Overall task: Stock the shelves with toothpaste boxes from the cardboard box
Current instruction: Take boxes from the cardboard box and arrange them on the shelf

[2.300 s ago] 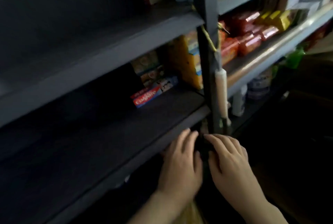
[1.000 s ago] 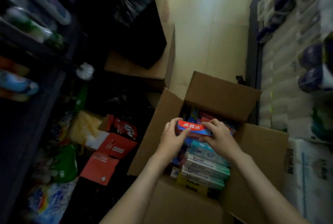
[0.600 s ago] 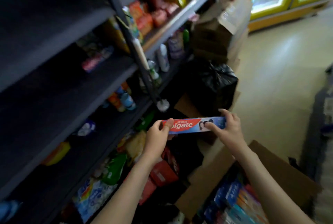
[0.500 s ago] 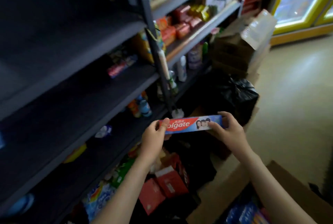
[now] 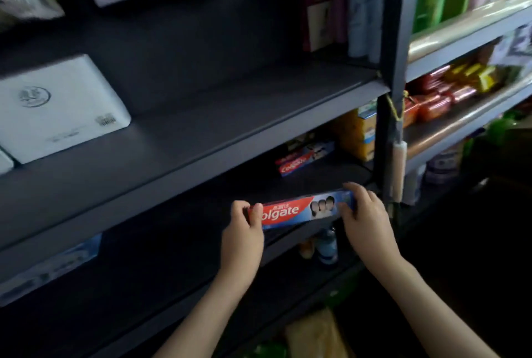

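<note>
Toothpaste box [image 5: 299, 211], ends gripped by fingers [image 5: 240, 207] of the left hand [image 5: 241, 238] and right hand [image 5: 366, 221], hangs level before the dim dark shelf [image 5: 161, 257].

I record the left hand [image 5: 241, 238] and right hand [image 5: 367, 215] as bare. The left forearm [image 5: 201, 320] and right forearm [image 5: 426, 303] are likewise uncovered down to the bottom edge of my view. Fingernails appear short; finer detail is blurred.
</note>
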